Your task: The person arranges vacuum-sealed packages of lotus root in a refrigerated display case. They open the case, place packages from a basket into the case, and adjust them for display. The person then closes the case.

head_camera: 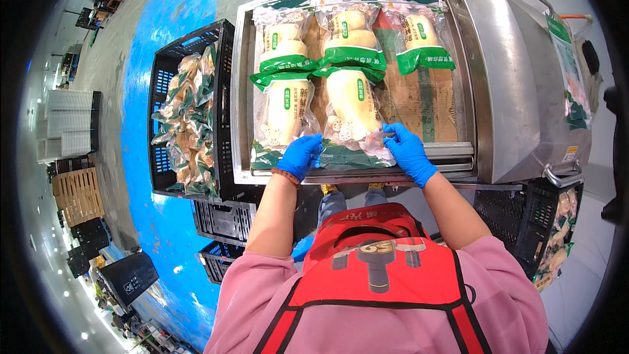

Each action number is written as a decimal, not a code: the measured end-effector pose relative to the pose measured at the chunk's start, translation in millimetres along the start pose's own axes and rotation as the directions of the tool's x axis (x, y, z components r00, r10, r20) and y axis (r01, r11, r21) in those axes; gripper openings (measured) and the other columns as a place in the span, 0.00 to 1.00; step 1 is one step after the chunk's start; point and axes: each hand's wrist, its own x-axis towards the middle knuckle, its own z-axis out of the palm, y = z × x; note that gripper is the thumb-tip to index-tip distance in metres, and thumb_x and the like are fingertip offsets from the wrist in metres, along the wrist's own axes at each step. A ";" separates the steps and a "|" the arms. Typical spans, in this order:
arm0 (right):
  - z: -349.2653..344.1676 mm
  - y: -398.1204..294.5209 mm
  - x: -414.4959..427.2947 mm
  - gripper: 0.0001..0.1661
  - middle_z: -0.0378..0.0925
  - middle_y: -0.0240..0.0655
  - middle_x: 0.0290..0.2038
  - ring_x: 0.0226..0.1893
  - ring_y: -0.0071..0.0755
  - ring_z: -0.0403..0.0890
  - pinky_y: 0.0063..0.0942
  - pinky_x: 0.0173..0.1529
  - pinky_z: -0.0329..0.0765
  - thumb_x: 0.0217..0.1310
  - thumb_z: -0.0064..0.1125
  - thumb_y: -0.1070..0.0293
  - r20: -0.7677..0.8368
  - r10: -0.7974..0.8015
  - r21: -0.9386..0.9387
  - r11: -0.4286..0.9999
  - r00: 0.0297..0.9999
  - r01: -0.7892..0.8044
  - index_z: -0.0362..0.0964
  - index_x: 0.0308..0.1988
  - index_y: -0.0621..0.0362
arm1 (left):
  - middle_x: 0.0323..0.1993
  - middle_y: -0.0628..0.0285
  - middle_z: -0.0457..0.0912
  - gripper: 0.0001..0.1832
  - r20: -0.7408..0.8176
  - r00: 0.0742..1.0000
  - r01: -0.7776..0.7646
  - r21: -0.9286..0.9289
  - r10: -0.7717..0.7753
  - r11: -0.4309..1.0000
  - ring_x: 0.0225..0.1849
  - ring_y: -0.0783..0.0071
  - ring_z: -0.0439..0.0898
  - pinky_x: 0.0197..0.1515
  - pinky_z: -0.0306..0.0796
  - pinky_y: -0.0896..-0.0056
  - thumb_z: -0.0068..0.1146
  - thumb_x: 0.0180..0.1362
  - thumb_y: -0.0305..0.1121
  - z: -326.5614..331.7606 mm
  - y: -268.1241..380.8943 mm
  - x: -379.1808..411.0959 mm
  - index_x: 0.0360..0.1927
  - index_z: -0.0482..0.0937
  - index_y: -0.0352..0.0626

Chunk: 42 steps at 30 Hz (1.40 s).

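Observation:
My left hand [300, 156], in a blue glove, pinches the lower left corner of a clear and green plastic bag of lotus root [350, 103]. The fingers of my right hand [407, 152], gloved as well, hold the same bag's right edge near its bottom. This bag lies in the middle of the front row in the steel bed of a packing machine [236, 108]. To its left rests another bag of lotus root [287, 108]. Behind them lie three more such bags in a back row, the right one [420, 34] nearest the machine's steel lid.
A black plastic crate [223, 108] full of bagged lotus root stands left of the machine, with more black crates [223, 219] below. The rounded steel lid [516, 78] rises at the right. Another crate with bags [540, 226] stands at the lower right.

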 end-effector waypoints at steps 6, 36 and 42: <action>-1.0 7.0 4.0 0.15 0.81 0.42 0.38 0.35 0.34 0.82 0.31 0.42 0.79 0.58 0.60 0.72 0.001 -0.007 0.027 1.000 1.000 0.007 0.73 0.47 0.55 | 0.23 0.71 0.73 0.14 0.034 0.996 0.078 0.034 -0.079 0.996 0.25 0.79 0.68 0.30 0.64 0.73 0.66 0.54 0.43 5.9 3.4 15.5 0.35 0.82 0.43; 39.7 -76.6 -16.0 0.07 0.77 0.34 0.27 0.30 0.44 0.78 0.42 0.36 0.72 0.52 0.63 0.68 0.001 -0.750 -0.330 0.624 0.661 0.708 0.79 0.36 0.48 | 0.20 0.65 0.76 0.13 0.104 0.994 0.022 0.027 -0.025 0.999 0.18 0.76 0.70 0.22 0.64 0.74 0.60 0.60 0.42 17.3 23.5 16.1 0.27 0.78 0.43; 32.6 -59.7 -31.5 0.08 0.78 0.37 0.29 0.31 0.44 0.79 0.40 0.36 0.73 0.52 0.65 0.68 -0.072 -0.730 -0.237 0.674 0.679 0.700 0.79 0.36 0.50 | 0.22 0.63 0.80 0.14 -0.047 0.998 -0.043 0.116 0.048 0.992 0.23 0.74 0.77 0.27 0.70 0.72 0.62 0.56 0.40 26.3 16.5 19.2 0.27 0.80 0.38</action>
